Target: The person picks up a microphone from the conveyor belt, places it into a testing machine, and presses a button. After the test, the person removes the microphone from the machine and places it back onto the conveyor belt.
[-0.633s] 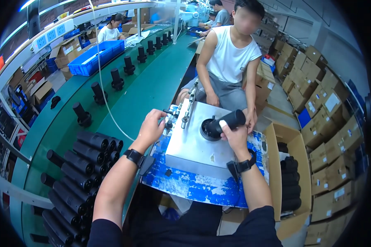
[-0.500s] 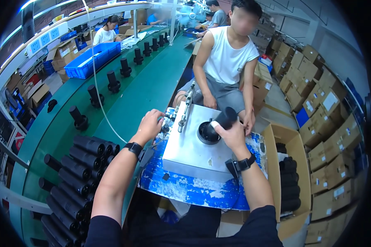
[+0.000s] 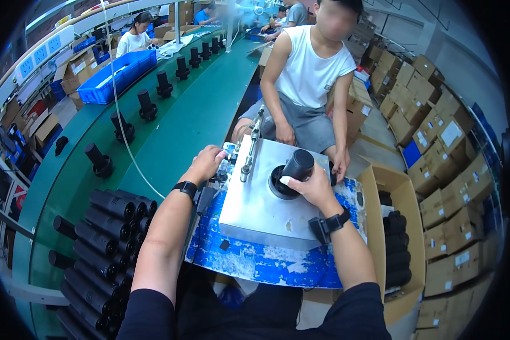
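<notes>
My right hand (image 3: 316, 186) is wrapped round a black cylinder (image 3: 299, 162), which stands slightly tilted in the dark round socket (image 3: 277, 177) on top of a silver metal box (image 3: 255, 211). My left hand (image 3: 207, 163) is at the box's left side, its fingers closed on a small valve (image 3: 230, 155) among air fittings. A metal clamp-like rod (image 3: 251, 144) rises from the box's top near its left edge. The box rests on a worn blue board (image 3: 243, 259). Part of the socket is hidden behind the cylinder.
A green conveyor (image 3: 181, 136) to the left carries a row of upright black parts (image 3: 146, 105) and a stack of black tubes (image 3: 99, 235). A blue bin (image 3: 116, 79) stands beyond. One person (image 3: 317, 73) sits opposite. An open carton (image 3: 374, 226) with black tubes is at right.
The black cylinder in my right hand has shifted left and tipped more upright over the socket. My left hand's fingers have closed in at the valve. The view has shifted slightly.
</notes>
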`<state>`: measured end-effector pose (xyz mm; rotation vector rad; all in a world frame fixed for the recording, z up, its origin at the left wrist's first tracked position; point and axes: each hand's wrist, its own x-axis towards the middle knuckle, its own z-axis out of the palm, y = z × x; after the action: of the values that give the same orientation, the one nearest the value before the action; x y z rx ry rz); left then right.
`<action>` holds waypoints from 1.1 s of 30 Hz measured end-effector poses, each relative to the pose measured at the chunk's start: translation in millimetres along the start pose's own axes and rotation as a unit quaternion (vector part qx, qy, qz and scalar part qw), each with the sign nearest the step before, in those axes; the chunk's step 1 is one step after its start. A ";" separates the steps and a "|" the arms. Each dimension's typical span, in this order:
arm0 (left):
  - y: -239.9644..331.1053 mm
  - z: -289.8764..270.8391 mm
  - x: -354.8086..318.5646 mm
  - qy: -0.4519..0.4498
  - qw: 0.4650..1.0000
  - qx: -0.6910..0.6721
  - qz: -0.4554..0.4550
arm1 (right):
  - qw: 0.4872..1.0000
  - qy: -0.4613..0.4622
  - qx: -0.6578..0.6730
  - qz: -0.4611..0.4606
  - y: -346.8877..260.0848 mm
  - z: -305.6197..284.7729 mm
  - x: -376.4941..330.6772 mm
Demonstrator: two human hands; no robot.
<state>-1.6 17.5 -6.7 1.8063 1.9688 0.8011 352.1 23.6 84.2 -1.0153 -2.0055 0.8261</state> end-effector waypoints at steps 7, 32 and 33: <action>-0.4 -6.1 -3.0 0.016 0.999 0.048 0.012 | 0.994 0.068 -0.089 -0.011 -5.7 13.1 -5.2; 93.7 -240.0 -189.8 -0.035 0.968 0.247 0.007 | 0.945 0.259 -0.050 -0.193 -46.6 -42.0 39.1; 91.9 -267.5 -213.5 -0.066 0.964 0.255 -0.030 | 0.939 0.274 0.115 -0.171 -104.0 -57.0 44.0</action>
<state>-64.0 -235.7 233.3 1.9874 2.2678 0.1461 340.8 23.0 210.2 -0.6432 -1.5019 0.5006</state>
